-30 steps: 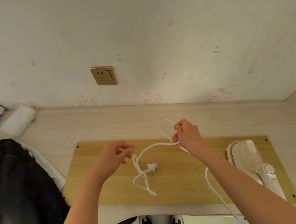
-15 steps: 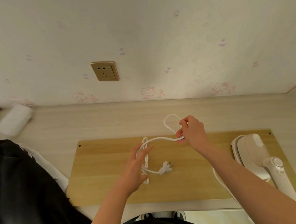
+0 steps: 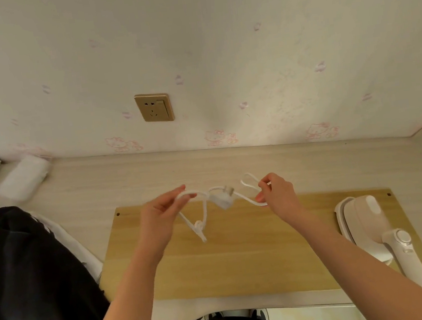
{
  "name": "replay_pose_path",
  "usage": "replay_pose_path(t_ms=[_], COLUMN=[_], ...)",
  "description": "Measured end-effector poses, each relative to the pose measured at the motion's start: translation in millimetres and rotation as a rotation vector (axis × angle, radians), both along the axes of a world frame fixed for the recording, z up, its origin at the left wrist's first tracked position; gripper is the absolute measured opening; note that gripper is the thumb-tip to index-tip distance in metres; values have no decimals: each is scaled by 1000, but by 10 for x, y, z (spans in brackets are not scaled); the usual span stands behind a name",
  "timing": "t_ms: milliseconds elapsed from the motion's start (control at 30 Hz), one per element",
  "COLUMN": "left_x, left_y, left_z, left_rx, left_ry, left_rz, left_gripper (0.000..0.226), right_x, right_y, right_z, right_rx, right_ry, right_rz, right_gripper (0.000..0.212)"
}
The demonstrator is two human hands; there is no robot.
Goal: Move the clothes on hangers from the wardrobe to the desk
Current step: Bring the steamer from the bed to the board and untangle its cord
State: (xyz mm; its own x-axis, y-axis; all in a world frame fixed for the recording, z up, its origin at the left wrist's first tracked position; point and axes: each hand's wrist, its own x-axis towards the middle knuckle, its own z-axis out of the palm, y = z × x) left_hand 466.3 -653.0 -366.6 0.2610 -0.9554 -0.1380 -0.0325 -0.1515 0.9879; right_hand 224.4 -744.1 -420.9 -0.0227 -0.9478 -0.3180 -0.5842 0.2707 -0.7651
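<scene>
Left hand [image 3: 158,220] pinches the white cord [image 3: 204,211] above the table [image 3: 231,162]; right hand [image 3: 276,194] pinches its loop. Plug [image 3: 223,198] hangs btw the 2 hands. Dark clothes [image 3: 27,278] lie on table's left side, apart from both.

A: Where do the arms come in?

B: The bare left forearm [image 3: 125,292] enters at 7 o'clock and rises toward 1 o'clock. The bare right forearm [image 3: 351,254] enters at 5 o'clock and runs toward 11 o'clock.

A: And the hands?

B: Both are raised, level with each other and well apart. The left hand [image 3: 159,217] pinches a white cord [image 3: 247,200] between thumb and fingertips, the fingers pointing to 1 o'clock. The right hand [image 3: 278,194] has its fingers curled and thumb pressed in, gripping the same cord.
</scene>
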Motion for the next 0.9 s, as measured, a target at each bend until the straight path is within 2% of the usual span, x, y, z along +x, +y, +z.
replay_pose_path(t_ms=[100,167,333,467,567,700,767,800,867,900], left_x=[140,286,608,900,1002,975,938,921,892,882], left_y=[-96,-167,-298,-366,-417,-495,-541,-564,-608,-631], left_z=[218,314,449,542,580,564,545,536,526,522], left_rx=[-81,-98,-152,-202,-219,-194,-175,-167,-152,-146], left_ry=[285,384,398,421,442,459,472,484,513,528], left_rz=[203,277,352,389,364,321,294,279,250,235], left_gripper=[15,17,20,19,19,19,19,19,19,19], right_x=[-6,-11,20,-10,68,416,663,796,1065,1193], right_y=[36,57,91,156,112,-35,-122,-170,-271,-327], right_z=[-93,-152,-262,-316,-313,-45,202,322,541,643], right_rx=[-7,-19,55,141,187,118,-33,-138,-264,-235], right_ry=[56,100,372,555,644,699,669,588,283,104], right_rz=[40,60,326,398,483,533,471,419,329,300], right_gripper=[13,14,17,20,19,20,22,22,17,18])
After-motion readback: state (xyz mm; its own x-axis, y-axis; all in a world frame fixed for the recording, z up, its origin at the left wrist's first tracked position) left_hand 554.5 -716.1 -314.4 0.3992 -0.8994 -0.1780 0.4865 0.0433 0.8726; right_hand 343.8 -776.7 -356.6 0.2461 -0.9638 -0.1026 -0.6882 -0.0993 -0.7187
